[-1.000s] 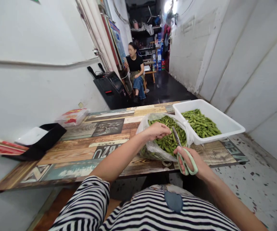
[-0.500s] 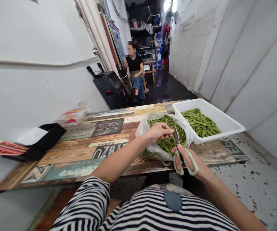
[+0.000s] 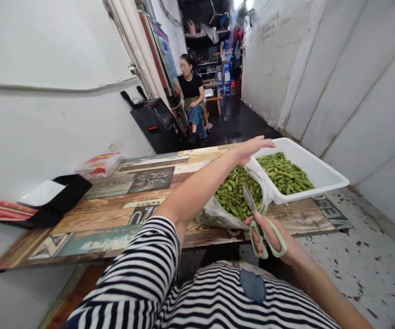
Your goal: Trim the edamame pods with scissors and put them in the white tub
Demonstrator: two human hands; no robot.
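Observation:
Green-handled scissors (image 3: 269, 237) are held in my right hand (image 3: 273, 233), blades pointing up over the near side of a clear plastic bag (image 3: 218, 208). Green pods (image 3: 233, 194) fill the bag. My left hand (image 3: 255, 148) is raised above the bag's far side, at the left rim of a white tray (image 3: 331, 176); its fingers are stretched out and nothing shows in them. More green pods (image 3: 286, 173) lie in a heap inside the tray, which stands right of the bag.
A patchwork-wood table (image 3: 98, 219) bears a black holder (image 3: 63, 201) with red-and-white sticks (image 3: 5, 211) and a red-and-white plastic package (image 3: 99, 165) at left. Beyond it, a seated person (image 3: 192, 91) is near a black machine (image 3: 156, 121).
My left hand has moved from the scissor tips up and right to the tray's rim, its fingers now straightened. The scissors have shifted slightly down, away from it.

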